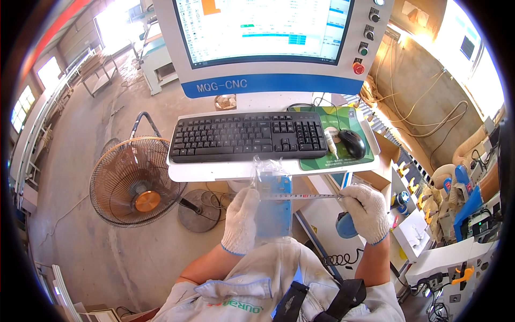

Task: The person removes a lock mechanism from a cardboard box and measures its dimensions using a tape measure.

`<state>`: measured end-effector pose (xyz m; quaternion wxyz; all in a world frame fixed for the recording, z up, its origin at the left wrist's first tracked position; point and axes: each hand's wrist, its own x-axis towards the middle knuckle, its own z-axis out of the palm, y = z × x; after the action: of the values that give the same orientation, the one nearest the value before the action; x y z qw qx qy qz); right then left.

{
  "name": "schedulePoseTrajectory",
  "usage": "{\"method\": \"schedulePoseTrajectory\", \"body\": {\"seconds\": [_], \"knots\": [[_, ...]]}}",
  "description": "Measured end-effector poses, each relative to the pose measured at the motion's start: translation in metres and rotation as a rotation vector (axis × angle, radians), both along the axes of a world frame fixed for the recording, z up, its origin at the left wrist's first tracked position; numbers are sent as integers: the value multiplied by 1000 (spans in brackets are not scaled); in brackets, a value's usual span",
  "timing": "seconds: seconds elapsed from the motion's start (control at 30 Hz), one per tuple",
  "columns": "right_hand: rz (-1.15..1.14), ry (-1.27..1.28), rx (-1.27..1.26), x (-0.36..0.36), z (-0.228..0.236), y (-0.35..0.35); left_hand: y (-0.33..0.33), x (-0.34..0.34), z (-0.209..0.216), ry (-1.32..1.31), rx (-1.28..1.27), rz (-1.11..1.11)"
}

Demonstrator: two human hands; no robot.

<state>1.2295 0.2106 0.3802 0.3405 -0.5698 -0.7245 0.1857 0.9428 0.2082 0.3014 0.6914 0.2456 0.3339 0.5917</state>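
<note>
My left hand, in a white knitted glove, is closed at the left edge of a clear plastic bag with something blue in or behind it. A tape measure's thin blade runs nearly level across the bag, between my two hands. Gloved as well, my right hand pinches the blade's right end. Just below that hand is a rounded blue object; whether it is the tape's case I cannot tell. My left fingertips are partly hidden.
Ahead, a black keyboard and a black mouse on a green mat sit on a white shelf below a machine monitor. A wire-caged fan stands at left. Hoses, cables and a white box crowd the right.
</note>
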Motion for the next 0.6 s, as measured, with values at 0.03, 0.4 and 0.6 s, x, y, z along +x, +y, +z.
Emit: {"method": "schedulePoseTrajectory", "body": {"seconds": [0.03, 0.4, 0.6], "knots": [[3, -5, 1, 0, 0, 0, 0, 0, -1, -11, 0, -11], [18, 8, -23, 0, -1, -1, 0, 0, -5, 5, -9, 11], [16, 2, -9, 2, -4, -2, 0, -1, -5, 21, -11, 9]]}}
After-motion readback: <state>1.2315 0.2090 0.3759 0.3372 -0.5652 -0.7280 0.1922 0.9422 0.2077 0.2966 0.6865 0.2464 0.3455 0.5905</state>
